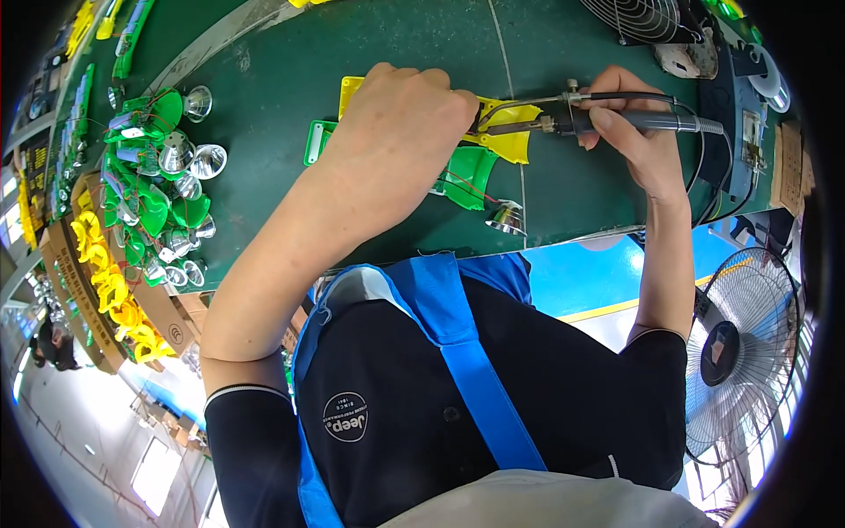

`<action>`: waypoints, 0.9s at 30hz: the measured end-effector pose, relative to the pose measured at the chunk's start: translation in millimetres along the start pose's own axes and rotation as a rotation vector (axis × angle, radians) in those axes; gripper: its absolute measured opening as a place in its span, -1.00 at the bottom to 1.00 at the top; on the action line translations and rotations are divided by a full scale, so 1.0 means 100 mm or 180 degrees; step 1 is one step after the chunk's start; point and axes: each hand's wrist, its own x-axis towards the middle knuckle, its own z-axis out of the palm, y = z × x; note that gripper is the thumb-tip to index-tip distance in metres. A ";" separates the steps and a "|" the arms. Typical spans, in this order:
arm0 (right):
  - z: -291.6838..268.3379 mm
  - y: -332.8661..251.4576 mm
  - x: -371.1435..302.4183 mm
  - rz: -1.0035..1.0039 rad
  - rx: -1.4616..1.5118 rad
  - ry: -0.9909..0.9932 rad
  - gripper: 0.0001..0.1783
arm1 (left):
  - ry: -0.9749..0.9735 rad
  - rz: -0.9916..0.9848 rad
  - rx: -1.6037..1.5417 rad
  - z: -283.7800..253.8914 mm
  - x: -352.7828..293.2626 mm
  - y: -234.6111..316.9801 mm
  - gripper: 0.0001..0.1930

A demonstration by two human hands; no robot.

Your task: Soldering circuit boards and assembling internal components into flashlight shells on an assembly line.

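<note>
My right hand point(638, 132) grips a soldering iron point(651, 121) like a pen. A thin metal solder feed tube point(528, 104) is clamped along it, and its tip points left toward my left hand. My left hand point(409, 123) is closed, back upward, its fingers curled out of sight near the tip; what they hold is hidden. Under and beside it lie a yellow plastic shell point(509, 145) and a green plastic shell point(469, 176). Red wire runs from the green shell to a silver reflector cup point(506, 217) near the table's front edge.
Green lamp shells with reflector cups point(176, 154) are heaped at the left of the green table point(264, 79). Yellow parts point(110, 282) fill a cardboard box beyond. A blue-grey soldering unit point(744, 132) and a small fan grille point(634, 16) stand right; a floor fan point(722, 352) is below.
</note>
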 end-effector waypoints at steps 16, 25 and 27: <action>-0.01 0.05 -0.13 -0.0103 0.0117 0.0150 -0.75 | -0.0041 0.0109 0.0226 0.03 0.02 0.00 -0.92; 0.07 0.16 -0.28 -0.0569 0.0747 0.0752 -0.69 | 0.0106 0.0131 0.0168 0.05 0.00 -0.01 -0.91; 0.10 0.17 -0.31 -0.0652 0.0781 0.0784 -0.69 | 0.0107 0.0141 0.0183 0.06 0.00 -0.01 -0.91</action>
